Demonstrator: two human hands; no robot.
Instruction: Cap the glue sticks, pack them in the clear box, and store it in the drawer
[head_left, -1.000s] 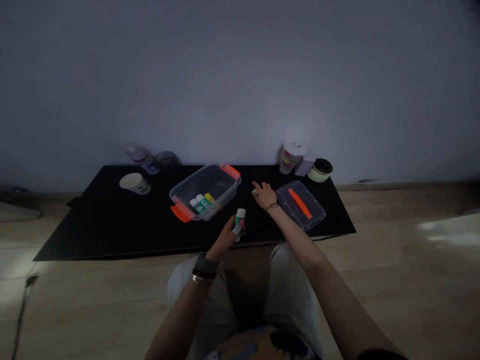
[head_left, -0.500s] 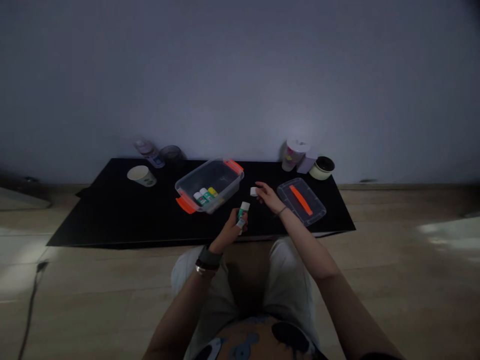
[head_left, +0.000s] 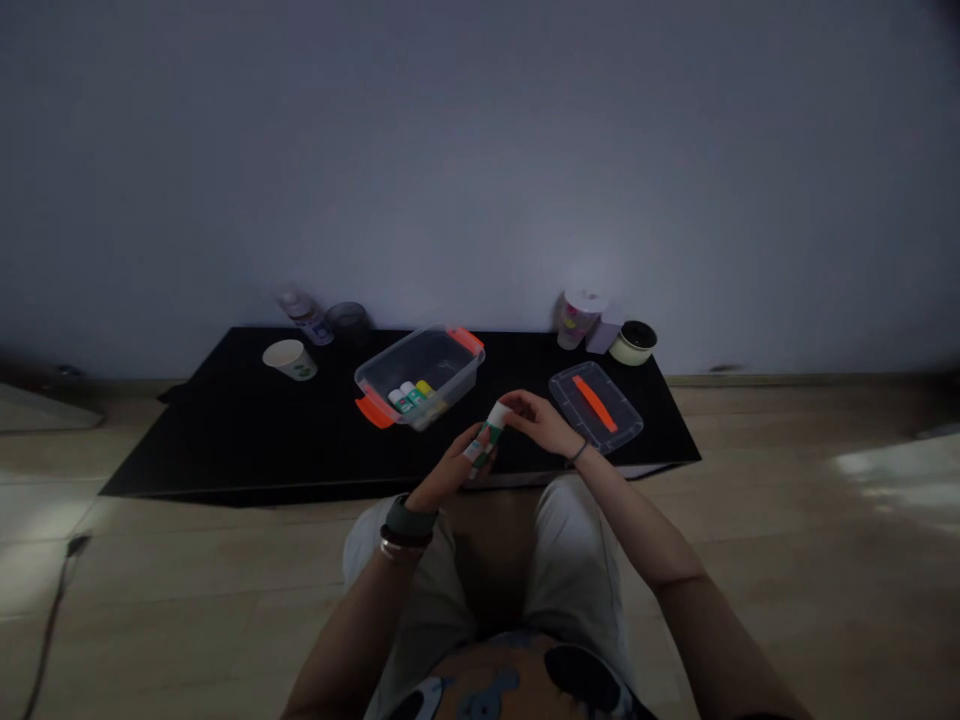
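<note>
Left hand (head_left: 448,468) wrapped round a green glue stick (head_left: 486,438), right fingertips (head_left: 514,400) pinching a white cap (head_left: 498,413) at its end: misaligned, that cap could slip away!

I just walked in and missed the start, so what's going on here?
A seated person is handling a green-labelled glue stick. Their left hand grips it, while the fingers of their right hand are at its white end. Three more sticks lie in a clear plastic box with orange handles on a black surface. A clear lid with an orange strip lies to the right.
</note>
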